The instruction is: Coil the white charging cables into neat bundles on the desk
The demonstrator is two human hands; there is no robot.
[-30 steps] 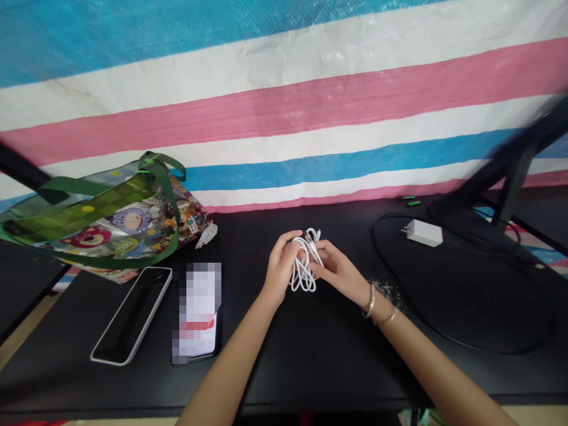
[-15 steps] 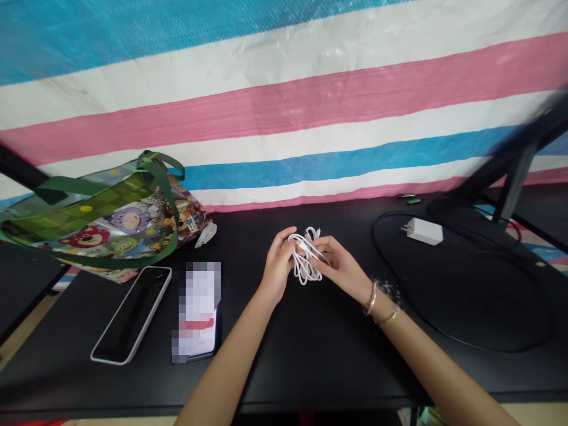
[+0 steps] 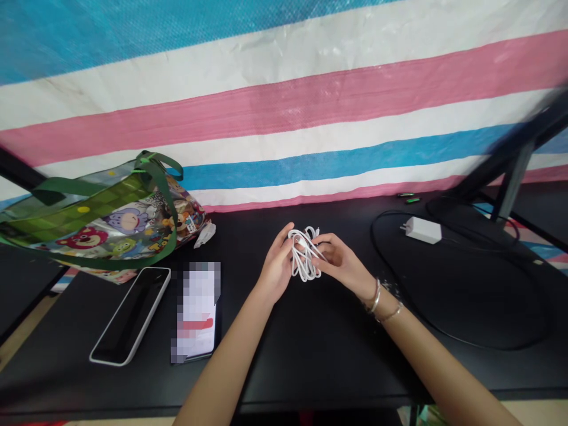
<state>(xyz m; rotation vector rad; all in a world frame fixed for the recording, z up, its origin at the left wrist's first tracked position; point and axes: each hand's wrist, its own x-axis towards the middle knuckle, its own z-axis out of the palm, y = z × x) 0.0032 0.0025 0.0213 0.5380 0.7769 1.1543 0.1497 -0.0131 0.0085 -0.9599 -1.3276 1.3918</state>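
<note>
A looped white cable (image 3: 305, 263) is held up over the black table in the middle of the view. My left hand (image 3: 277, 263) is closed on the left side of the bundle, its thumb lying against the loops. From the right, my right hand (image 3: 344, 263) pinches the bundle's right side with bent fingers; some of its fingertips are hidden behind the cable. One cable end pokes up at the top of the loops.
On the black table (image 3: 284, 367) lie a white-edged device (image 3: 133, 316) and a phone with a lit screen (image 3: 197, 313). A cartoon-print bag (image 3: 124, 222) stands back left. To the right are a white power adapter (image 3: 423, 230), a black cord (image 3: 426, 319) and small green objects (image 3: 412, 200).
My right hand's fingers have shifted slightly on the loops, and the bundle has turned and spread a little. My left hand keeps its hold.
</note>
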